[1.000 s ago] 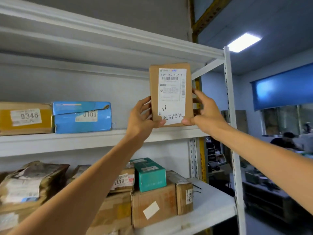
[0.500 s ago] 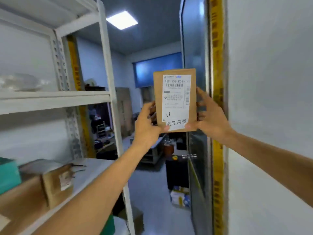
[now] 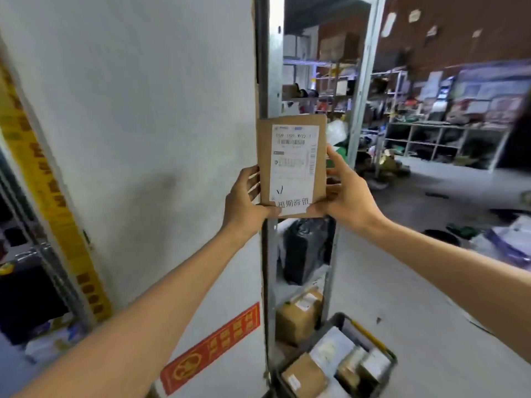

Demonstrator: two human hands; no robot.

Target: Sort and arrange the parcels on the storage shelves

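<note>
A flat, rectangular parcel (image 3: 291, 168) of brown cardboard is held upright in the air, in front of a smooth white wall (image 3: 143, 110) and a grey metal post (image 3: 265, 67). A white paper label (image 3: 293, 179) with a barcode, a pen tick and black characters covers most of its face. The left hand (image 3: 244, 196) and the right hand (image 3: 347, 191) pinch its lower sides, thumbs in front, fingers behind.

Brown parcel (image 3: 291, 168) with white label (image 3: 293, 165); red sticker (image 3: 211, 350) on white wall (image 3: 129, 110); yellow strip (image 3: 54, 196).
</note>
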